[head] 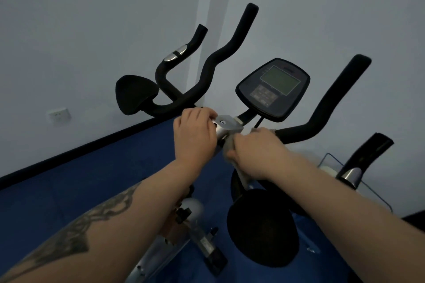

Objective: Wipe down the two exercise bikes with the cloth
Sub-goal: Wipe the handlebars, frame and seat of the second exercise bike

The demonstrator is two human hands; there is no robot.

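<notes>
- I judge I'm in the middle of wiping the handlebar of the nearer exercise bike (326, 108), working at the centre where the bar meets the silver clamp (226, 125).
- My right hand (255, 151) has its fingers (264, 132) curled down over the grey cloth (228, 145), pressing it against the bar just to the right of the clamp; a strip of cloth hangs out below my palm.
- My left hand (195, 132) is wrapped around the bar on the other side of the clamp, fingers closed on it, which I take to be steadying the bike.
- The console (273, 88) sits just above and behind my hands, the black elbow pad (262, 227) below them.
- Next, as I see it: slide the cloth outward along the black foam grip towards the upturned end, keeping it wrapped round the bar, then do the left side, console and pads.
- The second bike (358, 163) shows only as a handlebar and some frame at the right edge; it looks to me not yet touched, though I can't be sure.
- Writing: the console has a greenish screen and a block of buttons, but any label is too blurred to read. I can make out no brand anywhere.
</notes>
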